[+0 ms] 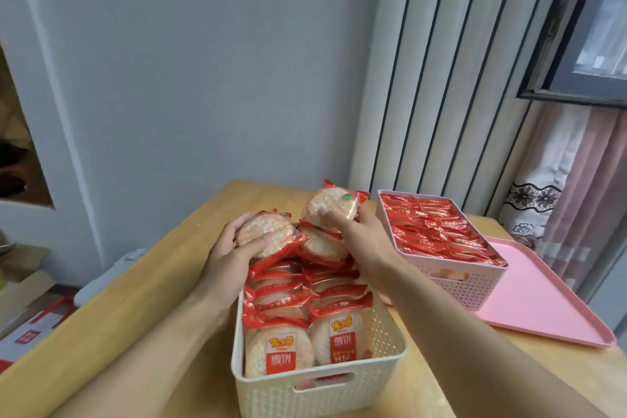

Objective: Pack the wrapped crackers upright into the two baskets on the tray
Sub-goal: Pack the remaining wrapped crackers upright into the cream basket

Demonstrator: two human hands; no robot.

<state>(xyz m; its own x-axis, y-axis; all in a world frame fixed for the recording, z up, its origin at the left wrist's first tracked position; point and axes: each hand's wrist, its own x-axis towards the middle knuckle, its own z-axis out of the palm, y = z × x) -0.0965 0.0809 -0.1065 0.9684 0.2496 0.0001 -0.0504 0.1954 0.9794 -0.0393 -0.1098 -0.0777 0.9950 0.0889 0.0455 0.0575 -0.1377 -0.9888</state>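
I start at the left. My left hand grips a round, pale rice cracker in a clear wrapper with red ends, fingers curled over its far edge and thumb on the near face. It sits tilted above the far left of the cream perforated plastic basket, not yet seated.

That basket stands on the light wooden table, not on the tray. Two rows of wrapped crackers stand on edge in it, front labels facing me; the far end is heaped with loose packets lying flat.

My right hand holds a second wrapped cracker raised above that heap, thumb and fingers pinching its rim, the face turned toward me.

Further right, the pink perforated plastic basket appears full, red wrapper tops level with its rim, its right part resting on the flat pink plastic tray.

Assessment: the step is seating these two packets upright at the back of each row. I judge each should be turned on edge and slid down against the last standing packet. The loose heap may need clearing first, or it will block the slot. Crimped wrapper ends could snag neighbours; light pressure is advisable, since the crackers look brittle.
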